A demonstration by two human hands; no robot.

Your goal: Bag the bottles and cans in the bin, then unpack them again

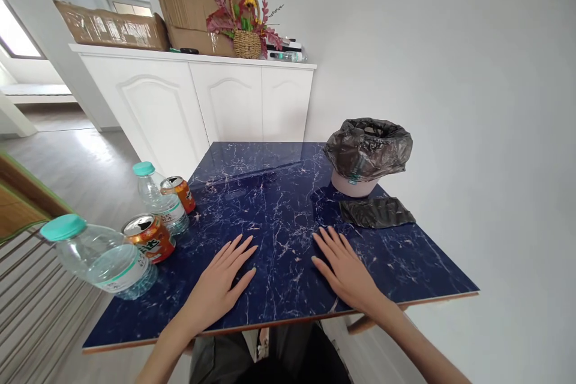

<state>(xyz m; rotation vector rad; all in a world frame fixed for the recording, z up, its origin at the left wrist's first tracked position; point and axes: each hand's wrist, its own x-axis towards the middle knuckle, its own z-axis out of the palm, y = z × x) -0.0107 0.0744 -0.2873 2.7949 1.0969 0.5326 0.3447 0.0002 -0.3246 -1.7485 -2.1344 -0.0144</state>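
My left hand (219, 283) lies flat on the blue marbled table (270, 222), fingers apart, holding nothing. Flat on the same tabletop rests my right hand (345, 271), also spread and holding nothing. Just beyond my right fingers is a folded black plastic bag (377, 212). Behind it stands a pale bin (353, 186) lined with a black bag (369, 147). Left of my left hand are two orange cans, the nearer (150, 237) and the farther (180, 192), and two clear bottles with teal caps, one near (105, 261), one farther (162, 199).
A white cabinet (234, 96) stands behind the table, bearing cardboard boxes (112, 27), a wicker flower basket (247, 44) and a lying bottle (288, 56). A white wall is on the right. At the far left are a wooden-looking panel (20, 195) and metal bars.
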